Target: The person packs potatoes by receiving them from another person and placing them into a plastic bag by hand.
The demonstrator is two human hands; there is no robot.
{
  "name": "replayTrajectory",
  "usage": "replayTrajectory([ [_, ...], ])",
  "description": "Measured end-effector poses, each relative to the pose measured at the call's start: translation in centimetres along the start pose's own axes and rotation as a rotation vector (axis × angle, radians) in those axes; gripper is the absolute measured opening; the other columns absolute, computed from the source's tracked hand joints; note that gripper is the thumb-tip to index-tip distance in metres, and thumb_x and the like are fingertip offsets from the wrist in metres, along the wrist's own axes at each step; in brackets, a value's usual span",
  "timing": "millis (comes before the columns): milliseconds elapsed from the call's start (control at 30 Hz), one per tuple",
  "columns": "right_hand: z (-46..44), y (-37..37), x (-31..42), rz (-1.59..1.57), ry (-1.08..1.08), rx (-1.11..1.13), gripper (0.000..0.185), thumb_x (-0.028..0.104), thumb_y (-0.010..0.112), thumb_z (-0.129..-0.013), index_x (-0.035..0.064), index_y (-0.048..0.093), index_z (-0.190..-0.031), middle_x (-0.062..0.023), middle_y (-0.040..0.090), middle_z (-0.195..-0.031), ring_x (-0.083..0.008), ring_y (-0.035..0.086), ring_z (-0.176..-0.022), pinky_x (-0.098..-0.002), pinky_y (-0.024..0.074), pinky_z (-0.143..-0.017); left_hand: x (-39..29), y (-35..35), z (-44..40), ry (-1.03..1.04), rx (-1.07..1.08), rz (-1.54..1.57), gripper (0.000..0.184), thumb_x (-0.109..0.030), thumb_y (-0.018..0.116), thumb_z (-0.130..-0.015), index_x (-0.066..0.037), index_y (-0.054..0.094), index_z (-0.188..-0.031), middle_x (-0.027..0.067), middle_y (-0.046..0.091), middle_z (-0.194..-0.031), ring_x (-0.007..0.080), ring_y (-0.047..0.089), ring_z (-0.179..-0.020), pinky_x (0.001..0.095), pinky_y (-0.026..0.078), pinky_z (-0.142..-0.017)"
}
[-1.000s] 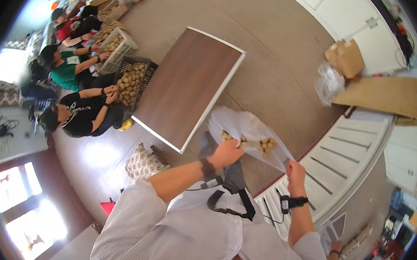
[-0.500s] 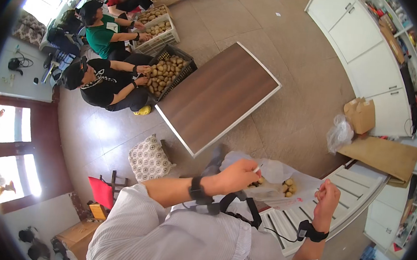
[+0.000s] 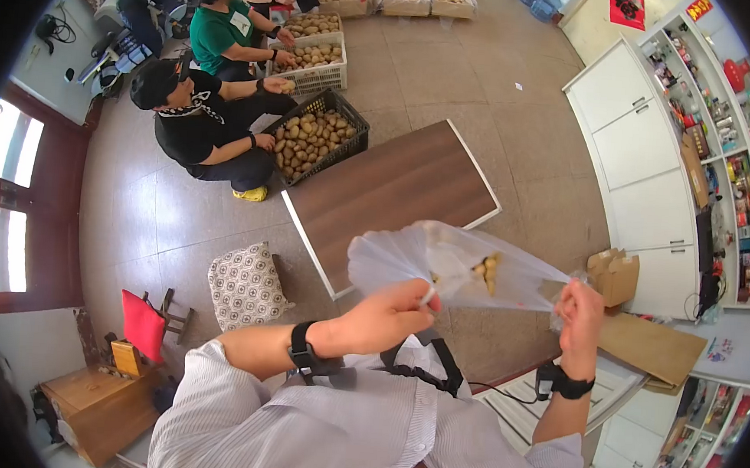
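A translucent plastic bag [image 3: 382,256] is stretched between my hands, raised in front of my body. Some potatoes [image 3: 487,275] show through its wall. My left hand [image 3: 396,312] is closed at the bag's near edge, with a small white bit, perhaps bunched plastic, between thumb and finger. My right hand [image 3: 580,314] has its fingers curled round the gathered right end of the bag, pulling it taut. Behind the bag, the brown tabletop [image 3: 396,188] with a white edge is partly covered from view.
Several people sit at the left by crates of potatoes; a black crate [image 3: 360,137] touches the table's far side. A patterned cushion [image 3: 248,288] and a red chair [image 3: 141,326] stand left. Cardboard [image 3: 654,347] and a white slatted surface [image 3: 519,414] lie right.
The bag has been lifted off the white slatted surface and pulled out sideways. My right hand has taken hold of its right end. The view has shifted.
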State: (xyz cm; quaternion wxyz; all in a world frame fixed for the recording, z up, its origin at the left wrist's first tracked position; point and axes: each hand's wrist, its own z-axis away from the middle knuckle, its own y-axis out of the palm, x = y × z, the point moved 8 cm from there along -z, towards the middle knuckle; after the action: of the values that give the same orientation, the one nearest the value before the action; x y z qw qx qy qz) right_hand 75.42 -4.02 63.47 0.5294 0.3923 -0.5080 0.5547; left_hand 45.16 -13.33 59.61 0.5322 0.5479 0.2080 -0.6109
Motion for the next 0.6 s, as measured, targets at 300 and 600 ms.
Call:
replayTrajectory([
  [300,-16.7,13.4,-3.4,0.065,0.075,0.341,0.033,0.028,0.063,-0.088,0.0047,0.058,-0.064,0.0042,0.044,-0.055,-0.0055,0.039,-0.052,-0.0236,0.0271,-0.048,0.9,-10.2,-1.2,0.061,-0.678,0.239,0.02,-0.005,0.052,-0.084,0.001,0.056,-0.102,-0.0046,0.043,-0.064,0.0056,0.04,-0.059,0.0271,0.044,-0.068],
  [600,-24.5,27.1,-1.9,0.169,0.011,0.709,0.031,0.024,0.062,-0.087,0.0021,0.057,-0.065,0.0039,0.043,-0.057,-0.0059,0.037,-0.054,-0.0264,0.0272,-0.049,0.3,-21.0,1.9,0.127,-1.177,0.288,0.012,-0.009,0.051,-0.089,-0.001,0.059,-0.092,-0.005,0.041,-0.06,0.0053,0.037,-0.053,0.0246,0.042,-0.062],
])
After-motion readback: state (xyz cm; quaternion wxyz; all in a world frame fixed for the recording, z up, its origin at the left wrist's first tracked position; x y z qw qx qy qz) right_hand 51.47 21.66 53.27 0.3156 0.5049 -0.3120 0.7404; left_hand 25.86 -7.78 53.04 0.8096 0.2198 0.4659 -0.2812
